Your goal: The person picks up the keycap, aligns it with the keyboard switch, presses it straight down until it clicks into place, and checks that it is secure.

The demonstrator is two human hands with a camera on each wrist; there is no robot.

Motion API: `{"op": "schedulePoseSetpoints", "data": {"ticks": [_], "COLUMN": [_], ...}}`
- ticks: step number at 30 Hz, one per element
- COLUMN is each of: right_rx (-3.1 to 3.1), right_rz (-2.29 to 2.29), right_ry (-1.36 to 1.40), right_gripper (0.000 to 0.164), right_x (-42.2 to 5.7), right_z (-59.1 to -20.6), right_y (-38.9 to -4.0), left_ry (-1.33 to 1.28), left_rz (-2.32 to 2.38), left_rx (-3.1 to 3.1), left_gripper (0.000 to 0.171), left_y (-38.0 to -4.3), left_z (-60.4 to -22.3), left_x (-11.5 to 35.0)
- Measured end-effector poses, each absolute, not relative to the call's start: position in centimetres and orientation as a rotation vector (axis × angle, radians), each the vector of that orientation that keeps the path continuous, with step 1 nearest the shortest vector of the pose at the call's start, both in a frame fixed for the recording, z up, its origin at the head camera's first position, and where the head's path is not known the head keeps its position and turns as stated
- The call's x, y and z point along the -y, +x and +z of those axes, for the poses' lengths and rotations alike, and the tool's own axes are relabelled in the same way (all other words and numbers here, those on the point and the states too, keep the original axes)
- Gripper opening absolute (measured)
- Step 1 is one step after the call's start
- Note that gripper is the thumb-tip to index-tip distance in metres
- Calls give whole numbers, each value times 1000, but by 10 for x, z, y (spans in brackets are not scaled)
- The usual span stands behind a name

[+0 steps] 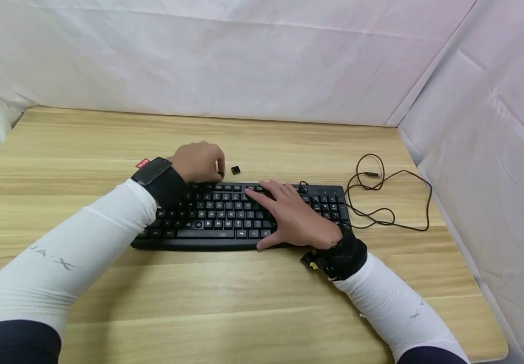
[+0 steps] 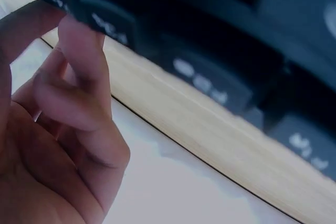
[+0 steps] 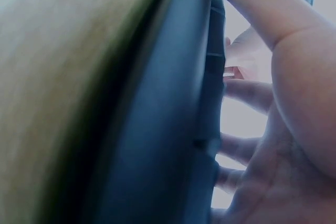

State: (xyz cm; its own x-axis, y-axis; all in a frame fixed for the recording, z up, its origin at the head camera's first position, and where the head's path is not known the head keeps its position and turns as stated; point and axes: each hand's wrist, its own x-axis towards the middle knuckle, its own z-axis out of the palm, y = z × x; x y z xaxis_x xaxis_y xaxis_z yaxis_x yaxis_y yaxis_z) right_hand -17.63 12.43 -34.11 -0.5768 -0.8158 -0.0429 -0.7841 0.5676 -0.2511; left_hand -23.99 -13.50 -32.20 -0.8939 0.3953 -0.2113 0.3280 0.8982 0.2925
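Observation:
A black keyboard lies on the wooden table, its keys marked in white. Near the keyboard's back edge my left hand is bent downward, fingertips around a small dark piece that looks like a keycap, mostly hidden by the fingers. Just right of that hand, a loose black keycap sits on the table. In the letter rows, two round spots show where keycaps are off. My right hand rests spread over the right part of the keyboard, thumb at its front edge and fingers reaching across the keys.
A thin black cable coils on the table right of the keyboard, with its plug inside the loops. White cloth walls stand behind the table and along its right side.

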Motion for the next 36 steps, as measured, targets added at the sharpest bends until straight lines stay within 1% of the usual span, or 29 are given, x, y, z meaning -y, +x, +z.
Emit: {"op": "schedulePoseSetpoints", "data": {"ticks": [7,14,20,25,30,36], "right_rx": [-2647,-2656,-2649,-2648,-2640,-2638], "right_rz": [-311,-314,-313,-317,-316,-312], "right_ry": [-1364,-1376,-1373,-1387,-1383,-1370], "right_gripper": [111,111,110,112,111,111], "right_x": [-125,-125,-124,-124,-125,-127], "right_z": [-343,-342,-342,-342,-342,-342], "right_y": [-176,-175,-175,-176,-177,-178], "left_ry": [569,573,589,627,689,760], "left_rz": [353,374,372,339,337,366], "left_rx": [-2767,-2809,-2864,-2913,-2962,-3011], "left_gripper": [20,14,18,22,21,27], "left_y": [-240,-240,-236,-223,-204,-180], "left_z": [-321,-325,-324,-317,-312,-312], "left_x": [135,137,142,150,159,165]}}
